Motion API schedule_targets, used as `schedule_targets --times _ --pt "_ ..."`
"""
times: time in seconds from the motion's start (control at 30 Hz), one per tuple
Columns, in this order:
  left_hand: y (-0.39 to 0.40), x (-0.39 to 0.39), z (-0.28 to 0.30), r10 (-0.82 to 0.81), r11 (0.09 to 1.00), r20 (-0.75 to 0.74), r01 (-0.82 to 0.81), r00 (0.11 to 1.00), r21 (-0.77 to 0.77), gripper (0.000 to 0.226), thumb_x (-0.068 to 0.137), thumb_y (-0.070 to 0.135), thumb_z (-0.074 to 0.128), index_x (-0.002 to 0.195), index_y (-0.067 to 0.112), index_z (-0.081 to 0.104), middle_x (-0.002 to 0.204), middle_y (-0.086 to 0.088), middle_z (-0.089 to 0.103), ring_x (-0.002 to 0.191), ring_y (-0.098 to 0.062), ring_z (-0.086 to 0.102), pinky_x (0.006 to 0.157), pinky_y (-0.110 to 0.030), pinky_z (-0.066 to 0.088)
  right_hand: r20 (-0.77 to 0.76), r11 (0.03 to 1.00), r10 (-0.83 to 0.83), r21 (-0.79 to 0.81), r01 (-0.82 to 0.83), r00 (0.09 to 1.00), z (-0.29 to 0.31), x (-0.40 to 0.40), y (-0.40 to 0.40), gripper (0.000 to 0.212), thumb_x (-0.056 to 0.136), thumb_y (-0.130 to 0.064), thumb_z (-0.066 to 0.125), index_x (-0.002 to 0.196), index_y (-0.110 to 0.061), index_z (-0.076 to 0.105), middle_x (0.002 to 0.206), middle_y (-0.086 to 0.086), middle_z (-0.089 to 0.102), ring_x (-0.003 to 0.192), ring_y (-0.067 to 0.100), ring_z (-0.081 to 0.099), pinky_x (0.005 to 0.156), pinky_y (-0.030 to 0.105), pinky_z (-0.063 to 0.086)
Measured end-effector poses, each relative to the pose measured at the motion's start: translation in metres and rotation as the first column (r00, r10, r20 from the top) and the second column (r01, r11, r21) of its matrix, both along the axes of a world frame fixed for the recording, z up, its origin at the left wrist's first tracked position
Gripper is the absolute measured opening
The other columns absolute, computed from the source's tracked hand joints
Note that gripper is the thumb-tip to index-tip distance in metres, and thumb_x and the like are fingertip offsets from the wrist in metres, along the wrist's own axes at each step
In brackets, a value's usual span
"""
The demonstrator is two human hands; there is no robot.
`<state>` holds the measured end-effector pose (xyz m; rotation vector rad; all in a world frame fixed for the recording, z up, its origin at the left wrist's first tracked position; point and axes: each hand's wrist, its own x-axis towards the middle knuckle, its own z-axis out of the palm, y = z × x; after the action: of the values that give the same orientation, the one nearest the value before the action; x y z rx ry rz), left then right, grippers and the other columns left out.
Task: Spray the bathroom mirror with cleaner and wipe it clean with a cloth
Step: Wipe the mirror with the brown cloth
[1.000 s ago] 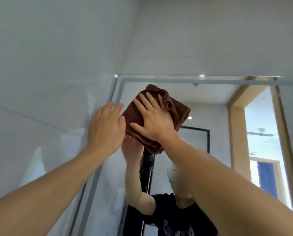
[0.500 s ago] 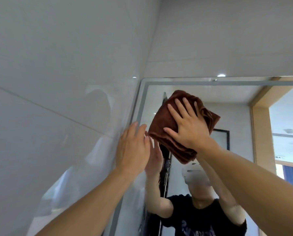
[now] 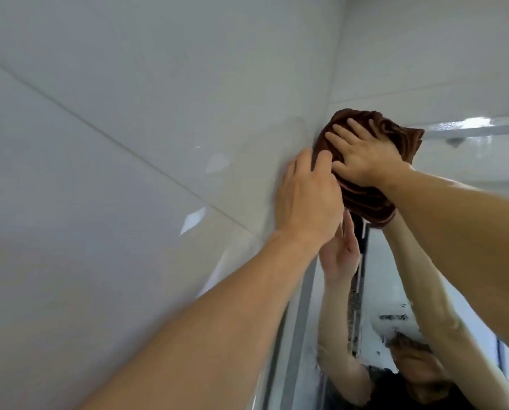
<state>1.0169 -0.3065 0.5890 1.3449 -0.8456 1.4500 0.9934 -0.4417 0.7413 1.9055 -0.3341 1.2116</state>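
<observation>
Cloth (image 3: 365, 199), dark brown and of soft, napped weave, bunched into a rounded wad with folds and a thin pale hem along its lower edge; it lies pressed against the top left corner of the mirror (image 3: 466, 161), where the glass meets the side wall. Right hand (image 3: 363, 155): fingers spread and nearly straight, palm flat on the wad, so this grip is open and presses the cloth rather than clutching it. Left hand (image 3: 306, 199): held just beside the right one, back toward the camera, fingertips at the cloth's left edge by the mirror's rim; whether they touch cloth or wall cannot be told, and the fingers look loosely extended, holding nothing. Mirror: flat glass with a narrow, pale grey frame (image 3: 299, 329) running down its left side and along the top; smeared, streaky patches show lower on the glass. Wall tiles (image 3: 129, 143): large, glossy, off-white panels with thin grout lines and soft reflected highlights. Reflections: both forearms, the underside of the hands and part of a person in a dark shirt appear in the glass. No writing or brand mark is legible. Both bare forearms cross the lower view and hide much of the mirror.
</observation>
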Motion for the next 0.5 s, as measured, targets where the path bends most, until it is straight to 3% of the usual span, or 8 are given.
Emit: schedule_targets --times 0.13,0.27,0.4,0.5 --pt "0.009 0.003 0.004 0.021 0.999 0.052 -0.022 0.998 0.023 0.038 0.097 0.007 0.046 0.135 0.008 0.052 0.141 -0.011 0.047 0.125 -0.027 0.045 0.101 -0.034 0.042 -0.051 0.999 0.036 -0.026 -0.037 0.998 -0.011 0.015 0.009 0.069 0.096 -0.057 0.02 0.158 -0.027 0.011 0.166 -0.008 0.004 0.153 0.015 -0.005 0.124 0.045 0.005" --pt "0.004 0.004 -0.022 0.056 0.996 0.07 -0.06 0.996 0.058 0.038 0.095 0.003 0.047 0.131 0.004 0.055 0.141 -0.016 0.049 0.126 -0.03 0.046 0.102 -0.038 0.045 -0.083 0.998 0.038 -0.051 -0.043 0.996 -0.041 0.005 0.009 0.095 0.077 -0.071 -0.002 0.158 -0.025 0.015 0.166 -0.005 0.01 0.153 0.019 0.0 0.123 0.047 0.009" --pt "0.002 0.0 -0.066 0.023 0.999 -0.01 -0.023 1.0 0.044 0.04 0.097 0.003 0.044 0.135 0.004 0.054 0.146 -0.018 0.047 0.133 -0.031 0.044 0.11 -0.036 0.038 -0.189 0.998 0.021 -0.047 -0.03 0.982 -0.113 -0.006 0.01 0.096 0.078 -0.075 -0.004 0.158 -0.025 0.01 0.166 -0.003 0.009 0.153 0.023 -0.003 0.122 0.051 0.008" --pt "0.004 -0.006 -0.108 0.0 0.999 -0.093 0.003 0.996 0.041 0.04 0.099 0.007 0.041 0.138 0.006 0.053 0.15 -0.016 0.044 0.138 -0.03 0.041 0.114 -0.041 0.038 -0.261 0.994 0.102 -0.014 -0.109 0.96 -0.199 -0.011 0.005 0.089 0.086 -0.071 0.009 0.158 -0.02 0.013 0.166 0.002 0.01 0.153 0.027 -0.006 0.121 0.053 0.01"
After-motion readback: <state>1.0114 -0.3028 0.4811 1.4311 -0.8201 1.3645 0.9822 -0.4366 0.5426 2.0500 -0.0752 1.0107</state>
